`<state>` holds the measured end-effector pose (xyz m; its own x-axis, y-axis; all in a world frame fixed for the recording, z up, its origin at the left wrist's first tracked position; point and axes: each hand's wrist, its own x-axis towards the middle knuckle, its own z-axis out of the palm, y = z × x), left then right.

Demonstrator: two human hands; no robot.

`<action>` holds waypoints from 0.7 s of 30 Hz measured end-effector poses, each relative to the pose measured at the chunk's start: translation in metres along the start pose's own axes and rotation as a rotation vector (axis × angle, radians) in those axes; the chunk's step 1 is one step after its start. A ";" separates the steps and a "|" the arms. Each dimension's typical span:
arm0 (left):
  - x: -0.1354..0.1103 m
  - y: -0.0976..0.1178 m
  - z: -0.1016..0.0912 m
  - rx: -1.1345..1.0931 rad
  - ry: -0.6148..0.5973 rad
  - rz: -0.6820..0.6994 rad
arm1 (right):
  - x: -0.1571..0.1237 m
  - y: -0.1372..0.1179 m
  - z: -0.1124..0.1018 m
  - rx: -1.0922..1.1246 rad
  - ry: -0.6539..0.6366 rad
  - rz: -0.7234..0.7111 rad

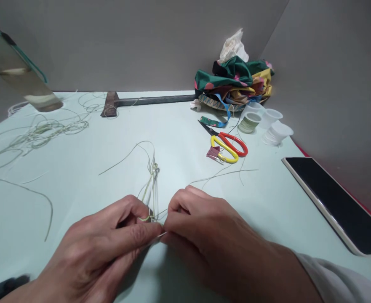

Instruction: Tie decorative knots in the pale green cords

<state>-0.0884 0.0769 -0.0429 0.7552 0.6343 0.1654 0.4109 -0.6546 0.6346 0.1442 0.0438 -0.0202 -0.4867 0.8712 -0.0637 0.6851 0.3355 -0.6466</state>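
Thin green and white cords (153, 189) stretch up the table from between my fingers to a small knotted end, and a loose strand curls off to the left. My left hand (106, 248) pinches the cords between thumb and forefinger. Close against it, my right hand (207, 227) is closed with its fingertips pressed on a fine strand by the left thumb. Past my right knuckles, a few loose cord ends (226, 173) trail to the right. The exact crossing of the strands is partly hidden by the fingers.
Red-and-yellow-handled scissors (225, 143) lie beyond my right hand, near thread spools (250, 123) and a bundle of colourful cloth (236, 82). A hammer (111, 104) rests at the back. Tangled cord (46, 132) is at left, a phone (333, 202) at right.
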 end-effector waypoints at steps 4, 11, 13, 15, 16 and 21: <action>-0.003 -0.004 0.002 -0.009 0.023 -0.021 | 0.000 0.009 -0.005 0.016 0.083 -0.113; 0.000 -0.002 0.008 0.036 0.189 -0.091 | 0.017 0.032 -0.024 -0.058 0.203 -0.039; 0.004 0.000 0.007 0.038 0.168 -0.117 | 0.024 0.037 -0.033 -0.103 0.249 0.000; 0.007 0.001 0.006 0.018 0.139 -0.101 | 0.029 0.040 -0.042 -0.143 0.297 0.030; 0.008 0.001 0.006 0.004 0.135 -0.091 | 0.032 0.041 -0.046 -0.165 0.320 0.045; 0.009 -0.003 0.008 -0.026 0.163 -0.093 | 0.046 0.043 -0.058 -0.282 0.380 0.108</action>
<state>-0.0795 0.0815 -0.0494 0.6208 0.7514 0.2239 0.4605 -0.5806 0.6715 0.1833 0.1192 -0.0068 -0.2080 0.9580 0.1974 0.8664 0.2741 -0.4173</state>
